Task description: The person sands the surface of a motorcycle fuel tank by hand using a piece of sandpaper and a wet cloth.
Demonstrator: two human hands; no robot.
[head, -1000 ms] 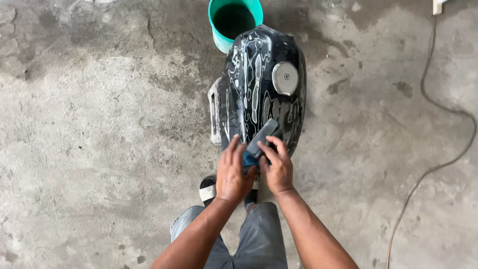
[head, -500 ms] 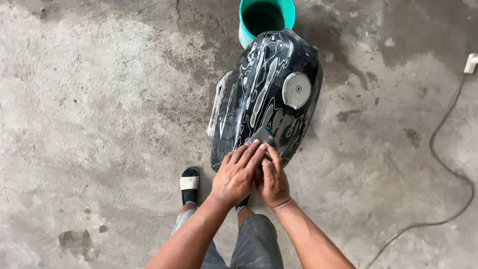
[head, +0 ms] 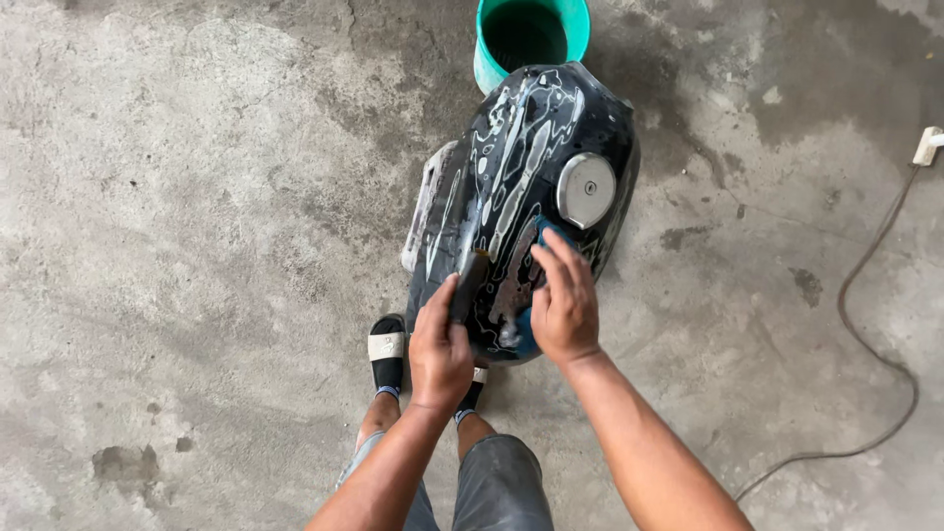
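Observation:
A black motorcycle fuel tank (head: pixel 511 147), wet and streaked with pale foam, stands on the concrete floor in front of my legs. Its round silver filler cap (head: pixel 586 189) faces up. My left hand (head: pixel 440 346) rests on the tank's near end and grips a dark strip of abrasive paper (head: pixel 470 283). My right hand (head: pixel 563 300) lies flat on the tank just below the cap, pressing a blue sponge (head: pixel 544 232) whose edges stick out beyond my fingertips and under my palm.
A teal bucket (head: pixel 582 28) stands right behind the tank. A grey cable (head: pixel 865 305) runs along the floor on the right to a white plug (head: pixel 926 146). My foot in a black-and-white sandal (head: pixel 385 349) is beside the tank's near end.
My hands, together at the tank's near end before, have come apart. The right hand has slid with the sponge up toward the cap; the left now shows the dark strip.

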